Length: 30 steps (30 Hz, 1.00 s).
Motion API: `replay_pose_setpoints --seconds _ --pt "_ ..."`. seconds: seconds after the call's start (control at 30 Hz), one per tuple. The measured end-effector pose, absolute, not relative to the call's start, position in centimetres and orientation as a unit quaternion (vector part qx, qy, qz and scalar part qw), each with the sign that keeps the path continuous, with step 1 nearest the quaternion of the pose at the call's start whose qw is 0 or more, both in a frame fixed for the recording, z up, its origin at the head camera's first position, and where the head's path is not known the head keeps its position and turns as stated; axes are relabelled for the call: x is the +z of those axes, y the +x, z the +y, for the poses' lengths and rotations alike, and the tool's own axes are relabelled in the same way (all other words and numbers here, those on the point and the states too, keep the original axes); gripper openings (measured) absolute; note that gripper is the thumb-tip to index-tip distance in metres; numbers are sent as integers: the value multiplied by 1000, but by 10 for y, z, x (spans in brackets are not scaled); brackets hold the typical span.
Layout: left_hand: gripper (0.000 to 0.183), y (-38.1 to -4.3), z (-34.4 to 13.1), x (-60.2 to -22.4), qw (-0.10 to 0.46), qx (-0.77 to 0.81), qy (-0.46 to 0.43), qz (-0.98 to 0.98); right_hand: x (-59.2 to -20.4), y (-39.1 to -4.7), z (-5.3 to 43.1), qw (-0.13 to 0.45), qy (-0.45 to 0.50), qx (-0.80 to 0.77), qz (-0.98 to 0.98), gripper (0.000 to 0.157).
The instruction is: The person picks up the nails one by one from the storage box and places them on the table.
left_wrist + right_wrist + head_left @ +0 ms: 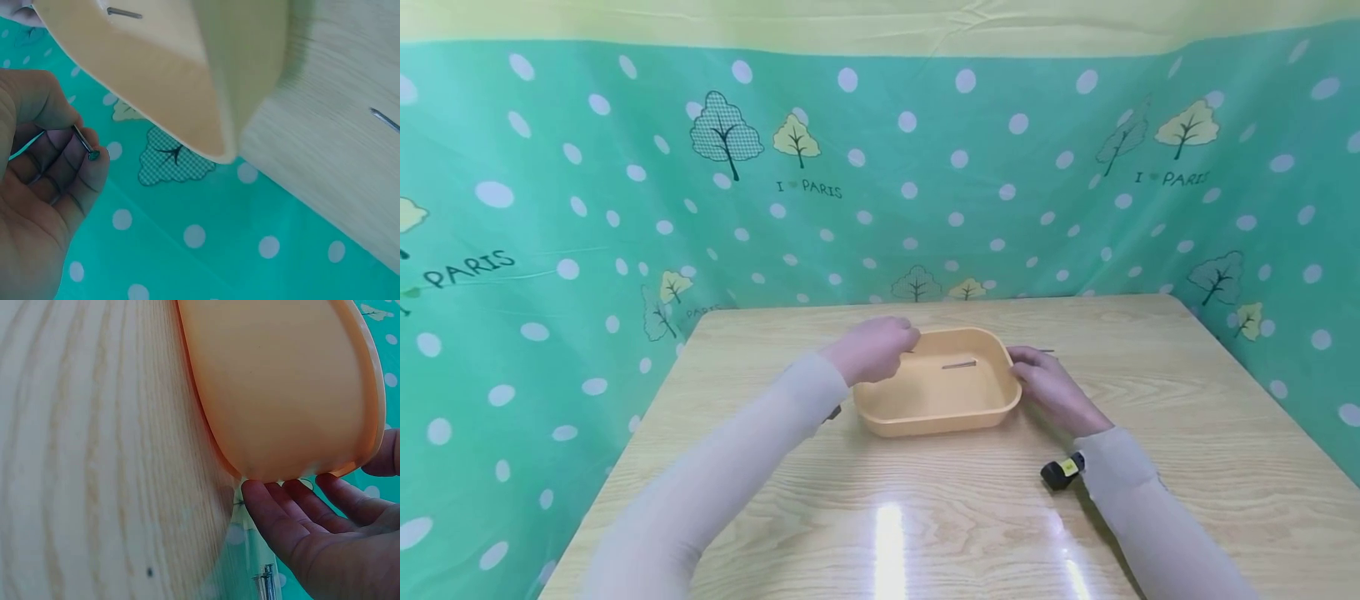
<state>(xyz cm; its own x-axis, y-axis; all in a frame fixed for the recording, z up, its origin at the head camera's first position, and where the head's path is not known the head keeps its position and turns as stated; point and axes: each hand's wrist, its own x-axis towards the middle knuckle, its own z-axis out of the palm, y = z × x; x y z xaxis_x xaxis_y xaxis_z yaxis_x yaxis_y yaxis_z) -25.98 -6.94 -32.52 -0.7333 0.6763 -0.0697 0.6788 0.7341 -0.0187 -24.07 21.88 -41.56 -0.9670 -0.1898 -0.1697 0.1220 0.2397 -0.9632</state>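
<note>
A shallow peach-coloured plastic tray (pixel 936 422) with rounded corners stands on the wooden table. Thumb and fingertips of my left hand (pixel 876 346) pinch a small metal nail (pixel 82 141), its head pointing out, beside the tray's left rim. At the tray's right end my right hand (pixel 1056 390) holds on, fingertips against the outer wall and thumb at the rim (pixel 379 412). Inside on the tray floor lie thin metal nails (pixel 959 364). Another nail (pixel 385 120) rests on the table outside the tray.
Several nails (pixel 267 584) lie past the tray, close to my right hand. A black wrist camera (pixel 1063 472) sits at the right sleeve. The table (pixel 820 517) is bounded by a green dotted curtain (pixel 955 192) behind and at both sides.
</note>
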Motion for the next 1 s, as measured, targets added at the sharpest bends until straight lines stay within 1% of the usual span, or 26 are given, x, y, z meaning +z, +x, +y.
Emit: replay_pose_setpoints --seconds 0.17,0.43,0.67,1.0 --pt "34 -253 -84 -327 15 -24 355 934 -417 -241 219 126 -25 -619 775 53" --pt "26 -244 -106 -332 -16 -24 367 930 -417 -241 219 123 -29 -622 773 53" --pt "26 -233 -126 -340 -13 -15 356 934 -418 -240 218 121 -32 -616 778 52" --pt "23 -224 -147 -343 -27 1 344 938 -418 -241 217 119 -33 -617 777 52"
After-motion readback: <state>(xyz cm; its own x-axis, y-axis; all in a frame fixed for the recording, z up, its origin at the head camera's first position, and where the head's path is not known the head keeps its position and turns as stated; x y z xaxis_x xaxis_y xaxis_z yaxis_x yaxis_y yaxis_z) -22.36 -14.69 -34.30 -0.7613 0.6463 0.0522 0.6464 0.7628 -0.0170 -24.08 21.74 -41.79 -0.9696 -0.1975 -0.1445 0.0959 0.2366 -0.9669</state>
